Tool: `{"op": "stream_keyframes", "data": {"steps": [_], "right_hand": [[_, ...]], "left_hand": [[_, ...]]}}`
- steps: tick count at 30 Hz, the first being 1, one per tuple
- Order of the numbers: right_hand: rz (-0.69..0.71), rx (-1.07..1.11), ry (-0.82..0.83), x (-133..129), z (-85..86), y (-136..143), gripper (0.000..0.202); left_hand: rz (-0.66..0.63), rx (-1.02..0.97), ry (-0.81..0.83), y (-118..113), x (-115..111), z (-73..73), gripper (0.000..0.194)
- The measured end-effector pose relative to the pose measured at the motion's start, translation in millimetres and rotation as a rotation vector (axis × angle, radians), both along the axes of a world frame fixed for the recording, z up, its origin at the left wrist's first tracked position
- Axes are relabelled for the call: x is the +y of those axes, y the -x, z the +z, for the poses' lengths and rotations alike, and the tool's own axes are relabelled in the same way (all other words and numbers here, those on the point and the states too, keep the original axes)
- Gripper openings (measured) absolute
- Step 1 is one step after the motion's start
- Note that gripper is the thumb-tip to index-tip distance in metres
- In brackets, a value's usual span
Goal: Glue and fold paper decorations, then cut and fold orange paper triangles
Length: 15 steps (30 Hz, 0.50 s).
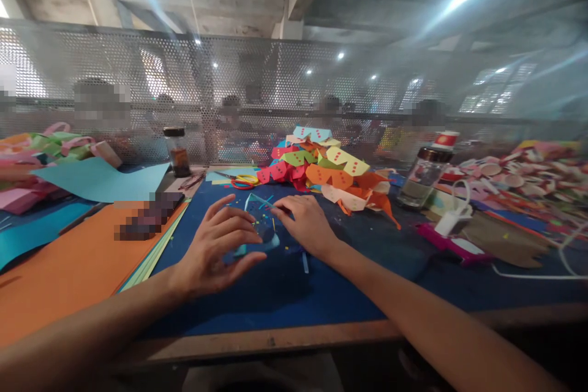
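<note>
My left hand [225,245] is held over the blue table mat [206,312], its fingers curved and apart, with nothing visibly gripped. To its right, the fingertips of my right hand [307,223] are pinched on a thin, bent strip of light-blue paper [251,198]. Small coloured paper scraps [261,218] lie on the mat between and beneath both hands. Another narrow pale-blue strip [305,262] rests below my right hand. Scissors with yellow and red handles [244,181] lie just beyond my fingers.
Folded, dotted paper pieces [328,165] are heaped ahead. Orange sheets [78,257] and a phone-like blurred object [149,217] lie left. Jars stand at back left [177,153] and right [420,177]. A magenta power strip [452,245] trails a white cable. A perforated screen [257,73] stands behind.
</note>
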State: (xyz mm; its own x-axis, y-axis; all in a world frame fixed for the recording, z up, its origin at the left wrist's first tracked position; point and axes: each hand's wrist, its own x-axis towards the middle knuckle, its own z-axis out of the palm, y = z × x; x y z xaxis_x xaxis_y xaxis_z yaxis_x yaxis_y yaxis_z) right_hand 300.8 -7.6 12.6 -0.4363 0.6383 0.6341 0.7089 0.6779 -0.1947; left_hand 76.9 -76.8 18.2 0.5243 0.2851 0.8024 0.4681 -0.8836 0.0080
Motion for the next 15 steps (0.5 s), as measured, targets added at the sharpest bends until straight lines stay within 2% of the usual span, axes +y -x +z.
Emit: {"op": "stream_keyframes", "data": {"steps": [4, 10, 15], "right_hand": [[0.033, 0.054, 0.005, 0, 2.9, 0, 0.014], [0.150, 0.114, 0.048, -5, 10.8, 2, 0.016], [0.263, 0.237, 0.171, -10, 20.0, 3, 0.020]], "left_hand": [[-0.036, -0.063, 0.141, 6, -1, 6.8, 0.019], [0.070, -0.419, 0.344, 16, 13, 12.4, 0.017], [0.096, -0.459, 0.467, 18, 20, 14.2, 0.026]]}}
